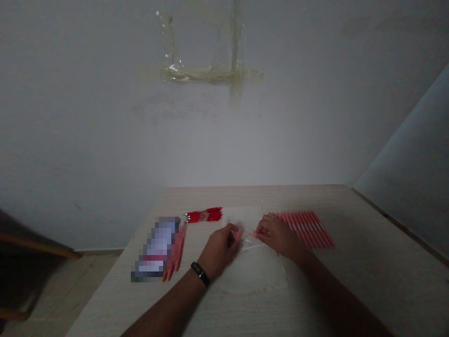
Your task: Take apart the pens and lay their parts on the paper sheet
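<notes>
My left hand, with a black band on its wrist, is closed round a small pink pen part at the middle of the wooden table. My right hand is closed in a pinch on a thin whitish pen piece that lies between the two hands. A row of several pink pens lies side by side just right of my right hand. Several red pens lie in a bunch beyond my left hand.
A blurred-out box lies at the left of the table, with several pink pen barrels along its right side. A bare wall with old tape marks stands behind. A dark piece of furniture sits at far left.
</notes>
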{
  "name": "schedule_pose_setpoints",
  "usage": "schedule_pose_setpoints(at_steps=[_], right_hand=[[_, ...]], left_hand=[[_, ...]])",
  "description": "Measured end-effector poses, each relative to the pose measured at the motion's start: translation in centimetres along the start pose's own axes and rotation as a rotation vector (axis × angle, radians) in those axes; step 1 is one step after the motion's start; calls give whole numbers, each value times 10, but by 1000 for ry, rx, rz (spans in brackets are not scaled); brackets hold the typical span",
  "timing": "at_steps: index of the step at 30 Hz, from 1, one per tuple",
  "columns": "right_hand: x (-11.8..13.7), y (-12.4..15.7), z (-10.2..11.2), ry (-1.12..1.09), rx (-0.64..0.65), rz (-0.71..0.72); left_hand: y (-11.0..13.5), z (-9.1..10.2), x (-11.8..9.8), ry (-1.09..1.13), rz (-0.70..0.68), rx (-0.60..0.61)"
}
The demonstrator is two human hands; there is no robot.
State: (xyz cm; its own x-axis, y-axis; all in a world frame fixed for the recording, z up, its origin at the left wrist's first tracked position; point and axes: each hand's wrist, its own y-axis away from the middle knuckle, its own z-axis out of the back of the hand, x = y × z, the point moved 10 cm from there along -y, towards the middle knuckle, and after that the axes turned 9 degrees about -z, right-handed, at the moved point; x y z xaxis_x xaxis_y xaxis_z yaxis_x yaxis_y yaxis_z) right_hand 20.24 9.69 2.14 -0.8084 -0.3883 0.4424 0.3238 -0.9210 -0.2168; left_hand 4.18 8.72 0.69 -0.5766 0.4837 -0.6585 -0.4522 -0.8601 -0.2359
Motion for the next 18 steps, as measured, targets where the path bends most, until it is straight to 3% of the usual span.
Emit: schedule_pose_setpoints(at_steps=[12,18], right_hand=[[-1,1,9,1,-20,14],[-6,1,12,-11,-22,-3]], left_hand=[[-5,2,-11,-76,-126,-78],[-2,0,-12,-146,-176,-38]])
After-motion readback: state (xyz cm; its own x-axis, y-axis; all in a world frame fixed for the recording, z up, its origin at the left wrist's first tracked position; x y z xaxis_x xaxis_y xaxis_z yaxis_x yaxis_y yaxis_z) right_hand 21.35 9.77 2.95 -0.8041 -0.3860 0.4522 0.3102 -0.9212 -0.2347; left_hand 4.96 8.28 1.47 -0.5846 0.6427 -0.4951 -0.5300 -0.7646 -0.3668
